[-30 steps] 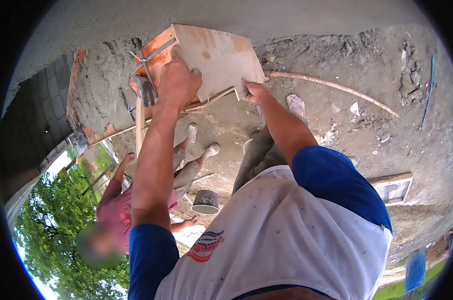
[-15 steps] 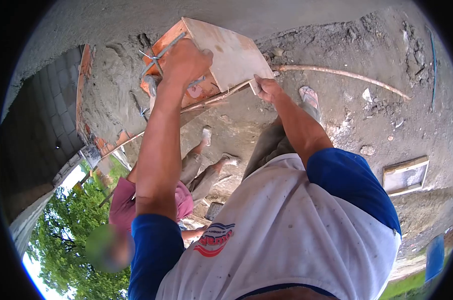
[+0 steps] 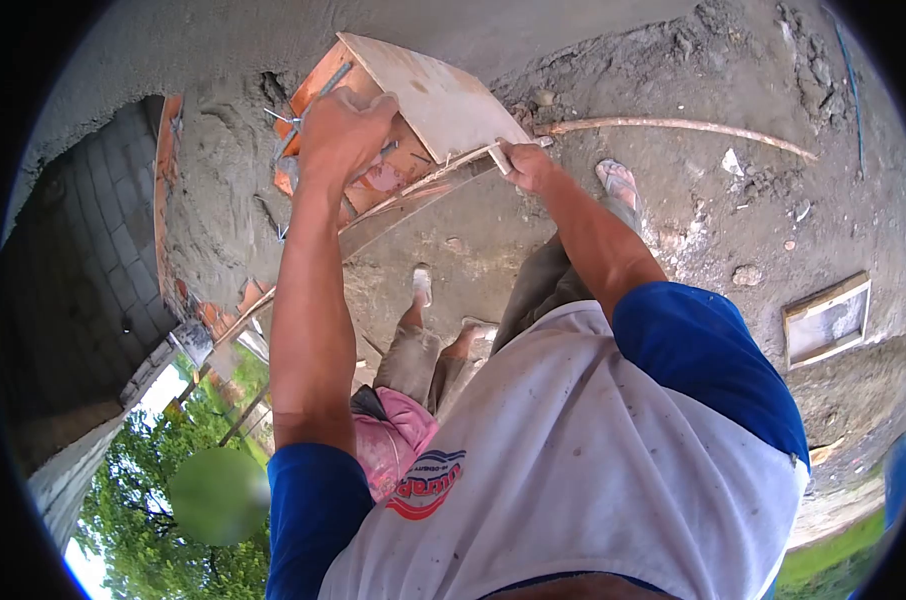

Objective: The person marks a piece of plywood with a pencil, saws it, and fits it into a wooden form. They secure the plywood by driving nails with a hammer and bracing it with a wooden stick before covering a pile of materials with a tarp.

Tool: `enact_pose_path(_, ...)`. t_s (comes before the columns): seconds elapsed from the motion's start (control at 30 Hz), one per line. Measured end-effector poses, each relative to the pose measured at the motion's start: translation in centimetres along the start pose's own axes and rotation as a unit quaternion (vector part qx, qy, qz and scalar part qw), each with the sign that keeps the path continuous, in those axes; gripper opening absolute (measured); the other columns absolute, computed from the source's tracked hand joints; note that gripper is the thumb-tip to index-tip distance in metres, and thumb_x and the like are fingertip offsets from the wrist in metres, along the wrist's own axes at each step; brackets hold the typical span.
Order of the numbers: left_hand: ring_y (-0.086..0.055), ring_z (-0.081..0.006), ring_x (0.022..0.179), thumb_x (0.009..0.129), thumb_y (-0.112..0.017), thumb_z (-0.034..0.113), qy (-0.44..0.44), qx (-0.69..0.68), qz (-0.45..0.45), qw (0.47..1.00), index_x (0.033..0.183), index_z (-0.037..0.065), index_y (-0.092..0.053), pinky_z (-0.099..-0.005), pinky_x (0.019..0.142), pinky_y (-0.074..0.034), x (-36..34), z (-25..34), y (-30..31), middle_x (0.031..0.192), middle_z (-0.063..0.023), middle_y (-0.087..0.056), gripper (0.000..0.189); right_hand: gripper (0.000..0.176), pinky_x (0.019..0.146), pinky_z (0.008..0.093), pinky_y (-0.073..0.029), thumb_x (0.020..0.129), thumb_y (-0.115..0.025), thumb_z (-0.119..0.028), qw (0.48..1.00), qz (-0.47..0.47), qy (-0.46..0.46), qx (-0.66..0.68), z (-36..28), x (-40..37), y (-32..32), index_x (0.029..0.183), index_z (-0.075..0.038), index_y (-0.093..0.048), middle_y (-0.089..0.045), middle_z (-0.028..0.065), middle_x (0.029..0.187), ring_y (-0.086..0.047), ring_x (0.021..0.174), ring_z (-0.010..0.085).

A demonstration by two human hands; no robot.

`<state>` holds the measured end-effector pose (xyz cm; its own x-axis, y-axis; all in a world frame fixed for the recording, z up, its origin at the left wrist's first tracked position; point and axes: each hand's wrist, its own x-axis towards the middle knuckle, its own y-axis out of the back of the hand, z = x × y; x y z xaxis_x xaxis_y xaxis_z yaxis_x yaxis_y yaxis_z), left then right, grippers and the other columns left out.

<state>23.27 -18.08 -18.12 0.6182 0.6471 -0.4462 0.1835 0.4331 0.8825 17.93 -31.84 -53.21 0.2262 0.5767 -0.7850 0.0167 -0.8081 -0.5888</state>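
Observation:
A pale plywood panel (image 3: 438,90) forms one side of an orange-faced formwork box (image 3: 318,78) with steel bars (image 3: 336,80) inside. My left hand (image 3: 348,130) is closed over the bars, against the panel's left edge. Whatever its fingers hold is hidden beneath them. At the panel's lower right corner, my right hand (image 3: 528,167) grips a short wooden strip (image 3: 499,158), thumb on top. A thin wire tie (image 3: 281,117) sticks out left of my left hand.
A co-worker in a pink shirt (image 3: 398,430) is below the box, partly behind my left arm. A long stick (image 3: 683,122) lies on the dirt at right, and a wooden frame (image 3: 826,320) further down. Brickwork (image 3: 103,210) stands in shadow at left.
The box and both hands have shifted slightly left in view. My right hand stays by the panel corner. The co-worker has bent and moved right, more behind my body.

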Motion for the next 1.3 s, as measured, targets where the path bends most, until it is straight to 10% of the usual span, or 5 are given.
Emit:
enact_pose_path(0.53,-0.066,-0.0363,0.075,0.080,-0.059,0.033,-0.089,0.013,0.014,0.996,0.079,-0.003,-0.068,-0.0401,0.073,-0.050,0.9,-1.9,-2.9,0.077,-0.0231,-0.066,0.037,0.037,0.078,0.0403,-0.055,0.093,-0.060,-0.034,0.998,0.040,-0.036,-0.024,-0.8,-3.2,-1.4,0.102,0.001,-0.060,-0.061,0.0133,0.105,-0.062,0.096,0.0221)
enact_pose_path(0.63,-0.054,-0.0131,0.048,0.082,-0.061,0.025,-0.118,0.013,0.036,0.992,0.065,-0.003,-0.062,-0.0295,0.050,-0.045,1.4,-2.5,-3.2,0.055,-0.0077,-0.059,0.033,0.055,0.091,0.0404,-0.049,0.087,-0.063,-0.046,0.969,0.138,0.021,-0.206,-2.9,-7.2,-2.3,0.116,0.000,-0.060,-0.059,0.0171,0.119,-0.059,0.107,0.0264)
enact_pose_path(0.7,-0.056,-0.0134,0.051,0.082,-0.062,0.026,-0.112,0.008,0.031,0.993,0.067,-0.003,-0.063,-0.0300,0.052,-0.046,1.3,-2.2,-3.0,0.056,-0.0078,-0.060,0.033,0.062,0.096,0.0384,-0.046,0.084,-0.065,-0.049,0.925,0.114,0.250,-0.262,-2.2,-7.5,-1.2,0.124,-0.002,-0.059,-0.059,0.0180,0.124,-0.058,0.112,0.0278)
enact_pose_path(0.9,-0.066,-0.0358,0.072,0.080,-0.060,0.031,-0.065,-0.022,-0.009,0.998,0.075,-0.004,-0.066,-0.0392,0.071,-0.051,1.3,-2.1,-2.7,0.072,-0.0235,-0.065,0.037,0.047,0.093,0.0377,-0.048,0.086,-0.065,-0.040,0.733,-0.037,0.409,-0.543,-5.3,-11.3,-2.8,0.120,-0.007,-0.063,-0.063,0.0208,0.117,-0.060,0.109,0.0332)
enact_pose_path(1.3,-0.066,-0.0362,0.089,0.085,-0.058,0.031,-0.031,0.079,-0.044,0.995,0.087,-0.002,-0.069,-0.0420,0.084,-0.052,1.4,2.5,-4.2,0.091,-0.0220,-0.069,0.035,0.077,0.103,0.0405,-0.042,0.074,-0.076,-0.033,0.674,-0.054,0.295,-0.675,-6.3,-10.5,4.0,0.139,-0.007,-0.045,-0.051,0.0239,0.133,-0.049,0.123,0.0383)
